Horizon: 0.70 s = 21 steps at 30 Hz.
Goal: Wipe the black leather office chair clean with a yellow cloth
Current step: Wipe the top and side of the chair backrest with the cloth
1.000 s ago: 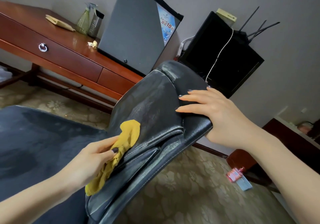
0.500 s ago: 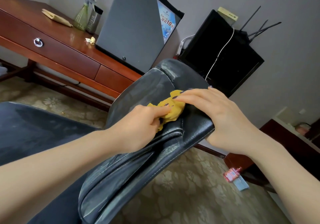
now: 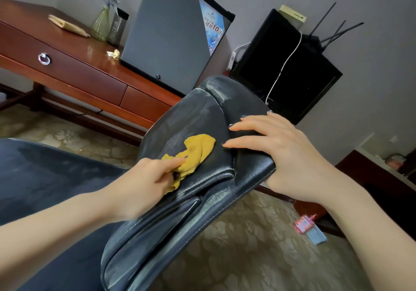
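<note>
Step in hand: wiping the upper front face of the black leather office chair backrest [image 3: 180,119]; judged mid-task, with much leather left to do.
Left hand [image 3: 146,180]: fingers curled, pinching the bunched yellow cloth [image 3: 198,148] and pressing it flat to the leather.
Right hand [image 3: 283,155]: fingers straight and spread, laid over the backrest's top corner to brace it; thumb hidden beyond the edge.
Cloth position: on the padded panel, just beside the right fingertips and below the rolled top.
Surface condition: dull grey smears show on the top roll above the cloth, and the lower seams look streaked.
Next move: judged to call for a stroke up over the smeared roll, or down along the seams, with the brace kept firm so the backrest does not swing.
Edges: a raised seam runs directly below the cloth, and the panel's outer edge lies under the right palm.
Open room: patterned carpet [image 3: 247,245] lies open below the chair. The red-brown wooden desk [image 3: 74,52] and the grey cabinet [image 3: 171,31] stand well apart behind it, while the black screen [image 3: 286,76] appears just past the top roll.
</note>
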Each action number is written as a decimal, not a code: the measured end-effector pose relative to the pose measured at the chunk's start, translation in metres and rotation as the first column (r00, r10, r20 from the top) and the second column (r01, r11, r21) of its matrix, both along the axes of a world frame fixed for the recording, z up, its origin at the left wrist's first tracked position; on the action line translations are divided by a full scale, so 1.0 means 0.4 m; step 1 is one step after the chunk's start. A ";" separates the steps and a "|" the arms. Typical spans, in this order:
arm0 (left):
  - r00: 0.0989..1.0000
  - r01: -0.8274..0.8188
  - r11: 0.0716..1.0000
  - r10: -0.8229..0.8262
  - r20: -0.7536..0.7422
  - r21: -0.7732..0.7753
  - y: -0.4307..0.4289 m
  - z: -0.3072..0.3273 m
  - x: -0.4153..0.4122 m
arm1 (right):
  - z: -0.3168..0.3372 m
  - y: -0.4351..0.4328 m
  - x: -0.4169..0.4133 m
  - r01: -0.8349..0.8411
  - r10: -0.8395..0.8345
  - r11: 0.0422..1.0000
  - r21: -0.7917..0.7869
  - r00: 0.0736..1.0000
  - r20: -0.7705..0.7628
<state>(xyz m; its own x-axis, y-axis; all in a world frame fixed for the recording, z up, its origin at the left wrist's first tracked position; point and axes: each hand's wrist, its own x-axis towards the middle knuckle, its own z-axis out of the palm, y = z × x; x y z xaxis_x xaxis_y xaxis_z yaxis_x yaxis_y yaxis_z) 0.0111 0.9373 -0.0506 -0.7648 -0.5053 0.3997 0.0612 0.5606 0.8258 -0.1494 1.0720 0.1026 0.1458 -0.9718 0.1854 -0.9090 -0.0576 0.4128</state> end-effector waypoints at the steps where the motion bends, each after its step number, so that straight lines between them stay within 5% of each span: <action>1: 1.000 -0.009 1.000 0.008 0.022 0.011 -0.004 -0.001 0.000 | 0.000 0.000 0.000 0.002 -0.002 1.000 -0.002 1.000 -0.002; 10: 0.975 -0.157 0.979 0.133 0.178 0.127 -0.032 -0.052 -0.011 | 0.003 -0.002 0.001 -0.011 0.011 1.000 -0.001 1.000 0.005; 21: 0.993 -0.045 0.997 0.039 -0.109 -0.057 0.024 0.070 -0.040 | 0.007 -0.003 0.002 -0.015 0.014 1.000 0.015 1.000 0.009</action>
<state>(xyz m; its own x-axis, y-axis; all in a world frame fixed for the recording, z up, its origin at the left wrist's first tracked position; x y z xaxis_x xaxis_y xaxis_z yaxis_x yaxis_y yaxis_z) -0.0049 0.9470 -0.0226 -0.6941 -0.5089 0.5091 0.1239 0.6122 0.7809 -0.1486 1.0710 0.1054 0.1583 -0.9723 0.1720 -0.9117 -0.0770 0.4037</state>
